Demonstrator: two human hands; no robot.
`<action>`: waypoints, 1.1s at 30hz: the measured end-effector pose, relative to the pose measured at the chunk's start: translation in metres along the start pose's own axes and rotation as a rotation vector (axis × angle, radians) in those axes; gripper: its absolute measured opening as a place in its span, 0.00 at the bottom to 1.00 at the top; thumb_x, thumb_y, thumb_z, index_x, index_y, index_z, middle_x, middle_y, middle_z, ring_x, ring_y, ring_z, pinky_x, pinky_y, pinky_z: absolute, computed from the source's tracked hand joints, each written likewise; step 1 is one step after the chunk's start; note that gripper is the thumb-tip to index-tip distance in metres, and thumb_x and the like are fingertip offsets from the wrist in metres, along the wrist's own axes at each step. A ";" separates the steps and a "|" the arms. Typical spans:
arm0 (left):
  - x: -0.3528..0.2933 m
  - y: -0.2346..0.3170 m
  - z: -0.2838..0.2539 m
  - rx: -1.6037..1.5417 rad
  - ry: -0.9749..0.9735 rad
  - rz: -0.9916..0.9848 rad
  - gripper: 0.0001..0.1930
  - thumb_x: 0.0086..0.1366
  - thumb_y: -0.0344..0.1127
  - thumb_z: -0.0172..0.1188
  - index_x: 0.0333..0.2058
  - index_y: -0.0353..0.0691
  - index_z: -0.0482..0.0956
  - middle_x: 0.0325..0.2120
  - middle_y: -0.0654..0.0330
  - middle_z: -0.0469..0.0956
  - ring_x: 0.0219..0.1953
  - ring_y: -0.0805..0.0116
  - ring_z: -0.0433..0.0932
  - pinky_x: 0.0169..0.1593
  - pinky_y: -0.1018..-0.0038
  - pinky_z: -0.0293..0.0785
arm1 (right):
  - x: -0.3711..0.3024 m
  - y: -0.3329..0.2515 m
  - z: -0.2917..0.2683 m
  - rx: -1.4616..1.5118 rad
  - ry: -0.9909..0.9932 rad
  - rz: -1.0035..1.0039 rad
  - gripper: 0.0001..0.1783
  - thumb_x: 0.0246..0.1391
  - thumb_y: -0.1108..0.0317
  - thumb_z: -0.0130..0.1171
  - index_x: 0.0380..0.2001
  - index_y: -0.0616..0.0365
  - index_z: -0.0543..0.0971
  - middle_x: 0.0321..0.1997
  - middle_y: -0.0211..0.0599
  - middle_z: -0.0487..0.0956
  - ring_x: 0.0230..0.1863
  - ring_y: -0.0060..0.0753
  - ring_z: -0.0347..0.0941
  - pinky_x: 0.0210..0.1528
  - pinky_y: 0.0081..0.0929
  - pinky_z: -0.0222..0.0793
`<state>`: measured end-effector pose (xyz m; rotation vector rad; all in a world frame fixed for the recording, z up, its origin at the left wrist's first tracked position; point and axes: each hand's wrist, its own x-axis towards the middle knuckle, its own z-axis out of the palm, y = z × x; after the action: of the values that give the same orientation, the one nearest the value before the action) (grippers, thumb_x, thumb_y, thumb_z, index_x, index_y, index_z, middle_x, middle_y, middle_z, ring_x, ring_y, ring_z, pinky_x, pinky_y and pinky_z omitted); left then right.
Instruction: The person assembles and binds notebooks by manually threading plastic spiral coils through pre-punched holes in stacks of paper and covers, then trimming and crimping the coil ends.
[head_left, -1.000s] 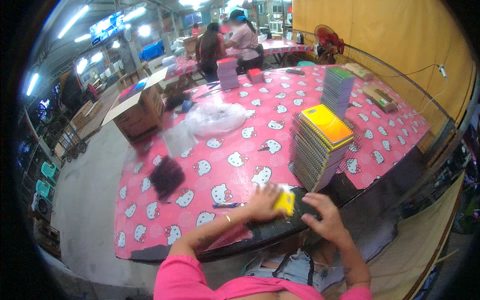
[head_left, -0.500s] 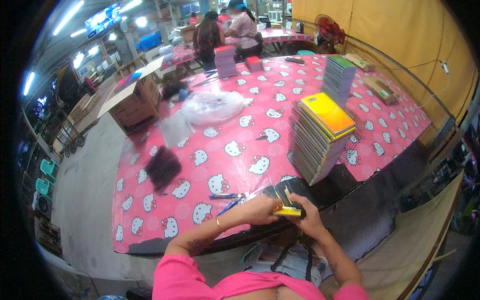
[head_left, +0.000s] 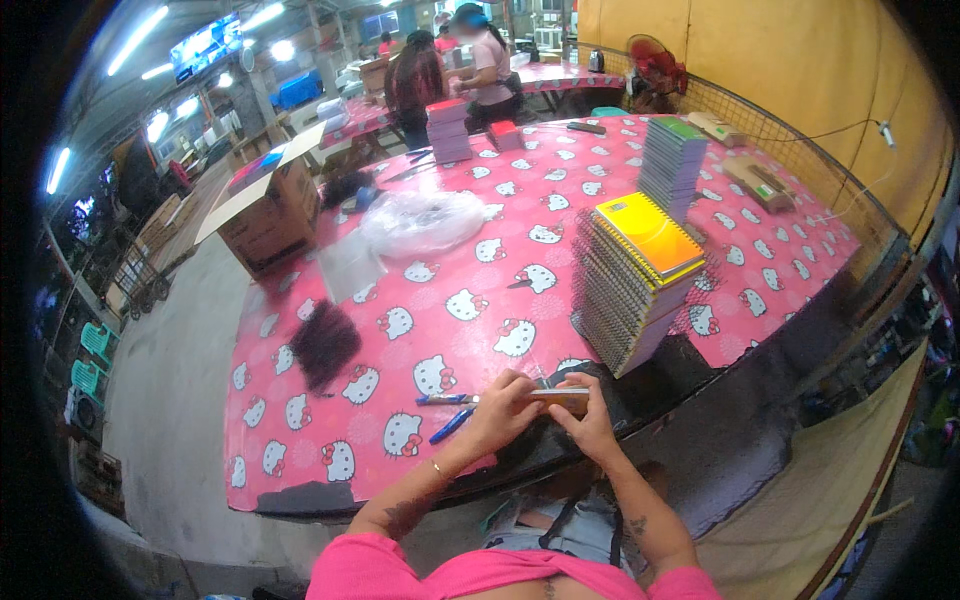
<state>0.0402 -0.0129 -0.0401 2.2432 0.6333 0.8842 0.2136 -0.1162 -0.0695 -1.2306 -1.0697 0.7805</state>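
Observation:
Both my hands are at the table's near edge, gripping a small notebook (head_left: 562, 398) seen nearly edge-on, its cover yellowish-orange. My left hand (head_left: 508, 408) closes on its left end; my right hand (head_left: 588, 420) holds the right end between thumb and fingers. Whether a wire is in its spine cannot be made out. Just beyond, to the right, rises a tall stack of spiral notebooks (head_left: 640, 290) with a yellow and orange cover on top. Beside my left hand lie two blue-handled tools (head_left: 450, 424), partly behind that hand.
A heap of black coils (head_left: 325, 345) lies on the pink patterned table (head_left: 400, 360). Farther back are a clear plastic bag (head_left: 425, 220), an open cardboard box (head_left: 265, 220), a green-topped stack (head_left: 672, 165) and a red-topped stack (head_left: 447, 130). Two people (head_left: 485, 70) stand beyond.
My hands have moved slightly up and away from me with the notebook, which has turned so less of its yellow cover shows. The stacks stay put.

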 end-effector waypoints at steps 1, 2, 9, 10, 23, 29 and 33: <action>-0.002 -0.004 0.005 -0.041 0.047 -0.002 0.16 0.55 0.30 0.69 0.43 0.36 0.78 0.40 0.51 0.76 0.43 0.52 0.79 0.45 0.62 0.76 | 0.001 0.000 0.003 0.001 0.001 0.003 0.29 0.52 0.71 0.67 0.55 0.58 0.67 0.51 0.38 0.75 0.52 0.32 0.73 0.55 0.30 0.69; 0.000 0.004 0.007 -0.063 0.090 -0.013 0.16 0.54 0.26 0.68 0.42 0.35 0.78 0.44 0.50 0.74 0.44 0.54 0.78 0.46 0.66 0.76 | 0.002 -0.001 -0.001 0.038 0.009 0.002 0.26 0.53 0.72 0.66 0.52 0.57 0.67 0.49 0.37 0.74 0.50 0.31 0.73 0.54 0.29 0.69; -0.015 0.007 0.018 -0.102 0.189 -0.158 0.14 0.57 0.22 0.60 0.44 0.35 0.76 0.42 0.51 0.70 0.44 0.58 0.76 0.45 0.69 0.76 | 0.008 0.010 -0.001 0.127 0.024 0.050 0.25 0.49 0.77 0.66 0.50 0.57 0.69 0.44 0.32 0.74 0.47 0.26 0.72 0.51 0.24 0.69; -0.019 0.008 0.019 -0.168 0.200 -0.189 0.15 0.57 0.21 0.59 0.44 0.35 0.75 0.41 0.51 0.70 0.44 0.58 0.76 0.45 0.69 0.76 | 0.008 0.012 -0.003 0.098 0.004 0.053 0.25 0.48 0.78 0.66 0.49 0.57 0.70 0.43 0.31 0.74 0.46 0.25 0.73 0.50 0.24 0.69; -0.026 -0.097 -0.122 0.464 0.649 -0.266 0.13 0.60 0.31 0.57 0.43 0.32 0.78 0.36 0.51 0.78 0.42 0.54 0.77 0.47 0.60 0.72 | -0.007 -0.011 -0.009 0.028 -0.078 0.098 0.13 0.55 0.75 0.65 0.45 0.62 0.82 0.38 0.30 0.82 0.35 0.17 0.76 0.40 0.18 0.72; -0.081 -0.147 -0.194 1.184 0.369 -0.356 0.10 0.61 0.34 0.59 0.40 0.37 0.77 0.37 0.55 0.75 0.43 0.54 0.73 0.45 0.57 0.71 | 0.001 -0.008 -0.011 0.019 -0.097 0.072 0.14 0.55 0.75 0.65 0.46 0.63 0.83 0.38 0.28 0.82 0.36 0.16 0.74 0.40 0.18 0.70; -0.069 -0.146 -0.205 1.145 0.533 -0.314 0.11 0.65 0.36 0.58 0.44 0.43 0.75 0.31 0.57 0.71 0.37 0.55 0.74 0.39 0.61 0.71 | -0.001 -0.005 -0.015 0.020 -0.150 0.155 0.14 0.54 0.76 0.65 0.46 0.63 0.83 0.38 0.29 0.82 0.38 0.17 0.75 0.42 0.18 0.70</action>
<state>-0.1831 0.1217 -0.0553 2.6650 2.0973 1.1098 0.2267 -0.1229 -0.0650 -1.2641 -1.0931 1.0138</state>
